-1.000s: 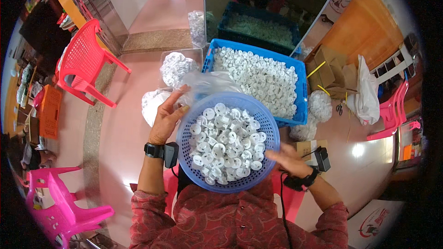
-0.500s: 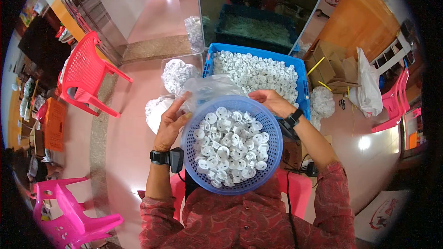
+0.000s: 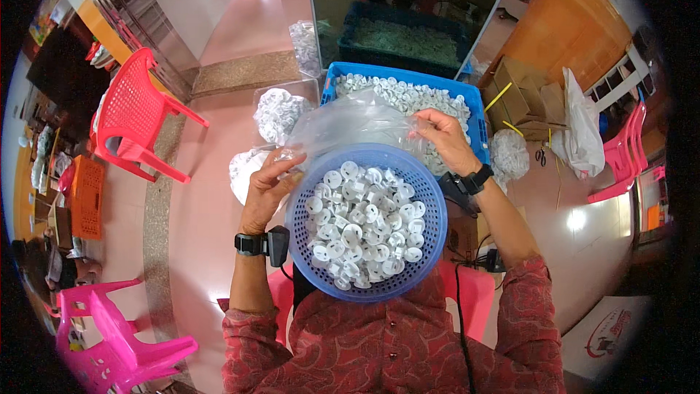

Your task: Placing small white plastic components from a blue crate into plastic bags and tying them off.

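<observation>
A clear plastic bag [image 3: 350, 128] is stretched between my two hands, just beyond the far rim of a round blue-purple plastic basket [image 3: 294, 233]. My left hand [image 3: 264, 191] pinches the bag's left end with thumb and fingers, beside the basket. At the right end, my right hand [image 3: 446, 144] grips the bag between thumb and fingertips. Small white plastic parts with round slotted discs [image 3: 364, 230] fill the basket, which sits against my lap. Behind the bag, a blue crate [image 3: 478, 120] holds many more such parts, some seen through the film.
Filled clear bags [image 3: 281, 115] lie left of the crate, and another bag [image 3: 509, 155] lies to its right. Cardboard boxes [image 3: 521, 98] and scissors [image 3: 540, 157] are at the right. A red chair [image 3: 131, 113] and a pink stool [image 3: 117, 343] stand at the left.
My right hand has moved up and right, away from the basket rim, drawing the bag out wider over the crate. My left hand has shifted only slightly.
</observation>
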Demonstrator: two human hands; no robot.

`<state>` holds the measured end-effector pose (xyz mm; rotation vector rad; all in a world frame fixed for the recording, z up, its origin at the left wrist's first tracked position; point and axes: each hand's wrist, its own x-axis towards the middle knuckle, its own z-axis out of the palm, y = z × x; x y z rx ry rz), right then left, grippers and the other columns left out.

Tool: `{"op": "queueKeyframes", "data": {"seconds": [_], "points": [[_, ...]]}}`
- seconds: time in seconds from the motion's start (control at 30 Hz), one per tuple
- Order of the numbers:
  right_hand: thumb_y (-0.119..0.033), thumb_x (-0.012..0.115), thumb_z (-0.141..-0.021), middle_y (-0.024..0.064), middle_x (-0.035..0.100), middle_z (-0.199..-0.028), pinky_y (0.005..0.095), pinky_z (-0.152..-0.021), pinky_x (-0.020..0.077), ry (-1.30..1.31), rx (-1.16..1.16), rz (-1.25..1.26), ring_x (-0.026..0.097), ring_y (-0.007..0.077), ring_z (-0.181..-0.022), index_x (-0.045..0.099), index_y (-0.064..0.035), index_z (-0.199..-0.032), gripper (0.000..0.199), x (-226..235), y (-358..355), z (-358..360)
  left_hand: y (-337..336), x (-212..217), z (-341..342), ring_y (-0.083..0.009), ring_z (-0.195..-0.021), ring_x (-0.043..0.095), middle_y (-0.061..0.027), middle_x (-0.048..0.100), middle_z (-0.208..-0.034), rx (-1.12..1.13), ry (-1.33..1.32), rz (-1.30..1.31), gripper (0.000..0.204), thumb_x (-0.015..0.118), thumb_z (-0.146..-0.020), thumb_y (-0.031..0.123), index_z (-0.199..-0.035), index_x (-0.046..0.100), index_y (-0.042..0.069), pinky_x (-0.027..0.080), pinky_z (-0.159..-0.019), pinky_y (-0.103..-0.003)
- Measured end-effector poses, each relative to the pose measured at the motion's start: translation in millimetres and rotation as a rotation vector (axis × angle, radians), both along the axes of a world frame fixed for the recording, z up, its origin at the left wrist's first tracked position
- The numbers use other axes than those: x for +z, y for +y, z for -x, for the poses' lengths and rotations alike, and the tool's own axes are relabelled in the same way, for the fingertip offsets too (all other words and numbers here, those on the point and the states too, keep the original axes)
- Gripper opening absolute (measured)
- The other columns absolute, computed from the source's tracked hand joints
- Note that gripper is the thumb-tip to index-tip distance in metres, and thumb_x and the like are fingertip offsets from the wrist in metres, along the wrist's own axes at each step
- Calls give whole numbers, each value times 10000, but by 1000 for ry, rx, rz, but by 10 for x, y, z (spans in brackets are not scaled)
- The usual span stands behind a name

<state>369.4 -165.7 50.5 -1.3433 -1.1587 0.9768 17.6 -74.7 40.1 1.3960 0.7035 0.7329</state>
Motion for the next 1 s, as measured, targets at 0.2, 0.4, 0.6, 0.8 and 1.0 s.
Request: {"op": "queueKeyframes", "data": {"seconds": [0.2,0.4,0.6,0.8,1.0], "points": [[-112,595,-924,31,677,-918,229,-763,468,-260,-119,-37,596,79,-837,664,24,-1047,195,27,-456,7,8,24,16,-173,-1155,506,-68,497,-1298,-59,21,-226,325,642,-797,-102,-1061,719,72,469,-883,-258],[-91,590,-922,29,677,-933,239,-785,483,-93,-126,16,604,89,-854,654,29,-1059,193,-108,-892,65,-87,130,-26,-185,-1167,521,-95,431,-1390,-64,44,-269,380,621,-779,-139,-1096,679,61,508,-893,-294],[-88,631,-893,21,660,-925,227,-769,475,248,-88,29,595,79,-844,636,11,-1075,207,-189,-977,58,-164,91,67,-166,-1091,542,-102,393,-1385,149,32,-101,322,674,-775,-90,-1068,615,30,530,-844,-288],[-101,672,-865,-17,637,-898,217,-740,460,69,-62,67,571,61,-820,644,-11,-981,149,-104,-947,93,-173,-126,121,-130,-992,555,-91,491,-1233,232,194,-299,197,684,-816,-18,-1002,630,14,512,-764,-257],[-90,668,-866,-20,628,-913,231,-789,453,289,-79,-94,558,59,-865,627,-21,-980,139,-156,-1051,149,-341,54,122,-61,-812,551,0,591,-919,159,30,-207,130,669,-854,6,-969,612,26,464,-718,-210]]}}
